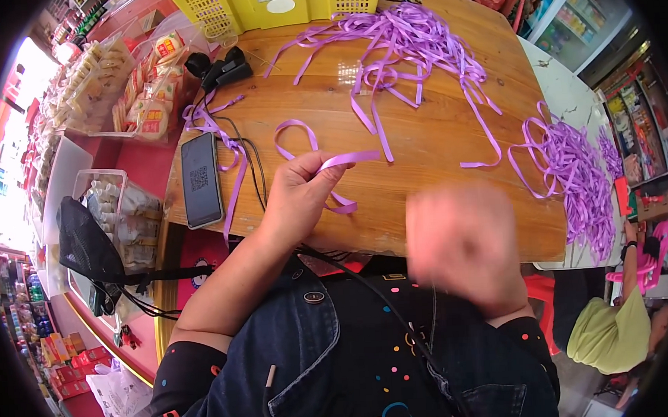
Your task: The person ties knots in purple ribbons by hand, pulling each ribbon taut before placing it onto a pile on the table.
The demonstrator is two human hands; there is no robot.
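Observation:
Between the thumb and fingers of my left hand point(303, 187) a purple ribbon point(354, 158) is pinched, its short end pointing right. The rest of that strip curls over the wooden table behind and below the hand. To the right, over the table's front edge, my right hand point(462, 240) is smeared by motion, so its fingers cannot be made out. A loose heap of purple ribbons point(416, 41) spreads across the far part of the table. Another, denser pile of ribbons point(582, 171) lies at the right edge. More ribbon strips point(232, 183) lie at the left, by the phone.
A phone point(201, 181) lies at the table's left edge beside a black cable and a black device point(223, 68). Beyond stands a yellow plastic crate point(277, 6). Packaged snacks point(150, 97) fill bins at the left. Another person in a yellow-green top point(611, 330) is at the right.

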